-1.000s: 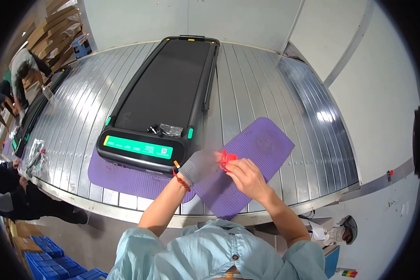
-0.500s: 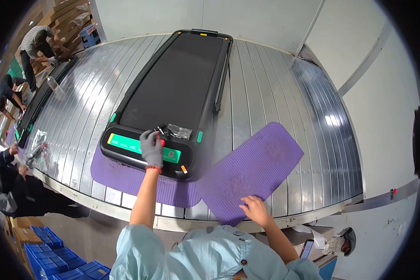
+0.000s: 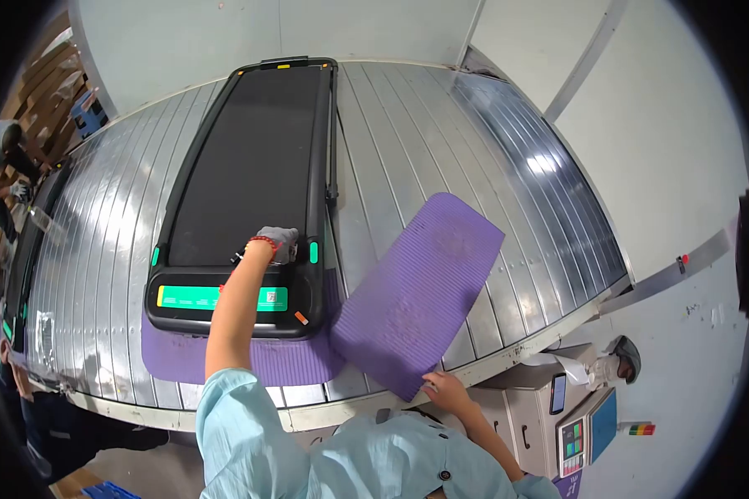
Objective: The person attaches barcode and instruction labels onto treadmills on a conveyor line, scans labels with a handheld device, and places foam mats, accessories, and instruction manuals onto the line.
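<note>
Grip of the left hand (image 3: 275,238), gloved in grey with a red bracelet at its wrist, bends down over small black parts (image 3: 237,256) and a shiny clear packet (image 3: 286,256), left of the frame's centre; its fingertips are hidden, so whether it is closed on anything cannot be told. Those items lie near the lower end of a long black machine (image 3: 250,158), which stretches up to the top of the frame. A green label (image 3: 225,298) crosses its near end, partly behind the forearm, beside a small orange tag (image 3: 301,318). The bare right hand (image 3: 444,391), low and right of centre, is at the bottom corner of a slanted purple mat (image 3: 420,291); whether it pinches the edge is unclear. Another purple mat (image 3: 183,359) shows beneath the machine. All rest on a slatted metal desk (image 3: 391,125). At lower right lies a phone (image 3: 558,393); at upper left, a co-worker (image 3: 2,145) bends beside a second black machine (image 3: 27,283).
</note>
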`<state>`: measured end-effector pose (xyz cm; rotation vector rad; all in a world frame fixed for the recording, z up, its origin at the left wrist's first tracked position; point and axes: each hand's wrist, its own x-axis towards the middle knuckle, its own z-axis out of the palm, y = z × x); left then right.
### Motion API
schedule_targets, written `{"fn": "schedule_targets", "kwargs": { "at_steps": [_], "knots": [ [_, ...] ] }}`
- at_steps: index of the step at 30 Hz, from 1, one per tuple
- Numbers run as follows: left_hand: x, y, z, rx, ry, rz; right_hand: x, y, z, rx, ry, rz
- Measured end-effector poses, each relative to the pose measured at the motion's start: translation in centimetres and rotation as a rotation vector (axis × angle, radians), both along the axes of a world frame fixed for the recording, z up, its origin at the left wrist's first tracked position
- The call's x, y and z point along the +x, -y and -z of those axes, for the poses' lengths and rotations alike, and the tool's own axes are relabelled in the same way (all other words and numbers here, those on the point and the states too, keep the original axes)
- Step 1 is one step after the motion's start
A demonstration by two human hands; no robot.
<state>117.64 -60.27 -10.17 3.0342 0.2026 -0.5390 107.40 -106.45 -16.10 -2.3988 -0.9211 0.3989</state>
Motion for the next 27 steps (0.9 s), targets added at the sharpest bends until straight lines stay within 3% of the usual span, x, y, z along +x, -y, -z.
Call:
{"fn": "schedule_targets", "kwargs": {
  "at_steps": [3,6,7,9,11,13,15,17,18,21,23,25,27],
  "knots": [
    [-0.9,0.2,-1.1,-0.195,0.115,-0.142,-1.5,0.6,-0.7,-0.054,-0.023,0.075],
    [-2.3,0.3,-0.9,-0.563,0.91,-0.341,-2.6,1.0,-1.3,-0.094,-0.076,0.107],
    [-3.4,0.9,-1.5,-0.554,0.913,-0.363,-2.8,1.0,-1.3,-0.097,-0.079,0.084],
    [-5.3,3.0,-3.3,-1.203,1.136,-0.639,-2.6,0.0,-1.3,0.002,-0.051,0.029],
    [-8.3,4.3,-2.7,-1.635,0.89,-0.74,-2.4,-1.7,-1.8,0.064,-0.039,-0.051],
    [-11.8,7.5,-1.5,-1.951,0.721,-0.63,-2.6,-4.2,-3.4,0.229,0.009,-0.087],
    [-16.5,11.6,-1.1,-1.871,0.799,-0.643,-3.2,-6.3,-4.0,0.322,0.013,-0.17],
    [-21.3,15.9,-0.6,-1.758,0.835,-0.628,-4.3,-7.7,-4.0,0.528,-0.345,0.028],
    [-24.0,17.9,-0.8,-1.732,0.891,-0.682,-4.9,-8.0,-4.3,0.515,-0.372,-0.035],
    [-31.2,24.1,0.1,-1.794,0.853,-0.952,-7.8,-8.1,-4.8,0.582,-0.825,-0.115],
    [-35.1,27.7,3.0,-1.728,1.046,-1.151,-11.5,-7.0,-4.0,0.466,-0.96,-0.226],
    [-38.8,31.7,3.6,-1.776,1.203,-1.156,-15.4,-5.6,-3.4,0.254,-1.17,-0.342],
    [-43.0,34.6,4.2,-1.541,1.12,-1.273,-18.8,-3.7,-2.5,0.151,-1.208,-0.339]
  ]
}}
